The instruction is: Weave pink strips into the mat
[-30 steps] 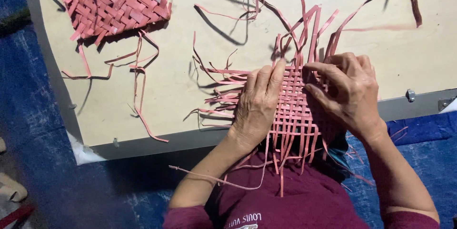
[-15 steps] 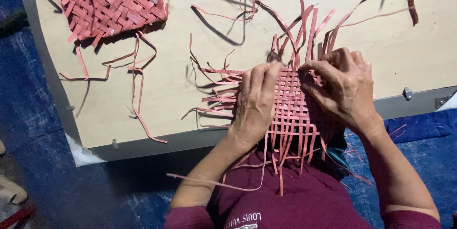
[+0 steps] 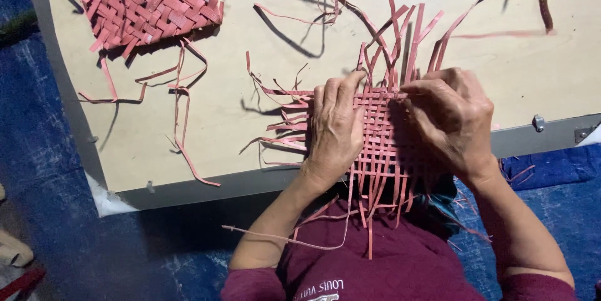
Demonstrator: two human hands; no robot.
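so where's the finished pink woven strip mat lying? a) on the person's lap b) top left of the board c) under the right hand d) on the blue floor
b: the finished pink woven strip mat lies at the top left of the pale wooden board, apart from the half-woven pink strip piece that the left hand and right hand press on.

A home craft workspace: a bare wooden board [image 3: 250,119] laid over blue floor covering [image 3: 56,213], pink strips [image 3: 181,88] scattered left of the hands, a finished woven mat [image 3: 150,0] beyond
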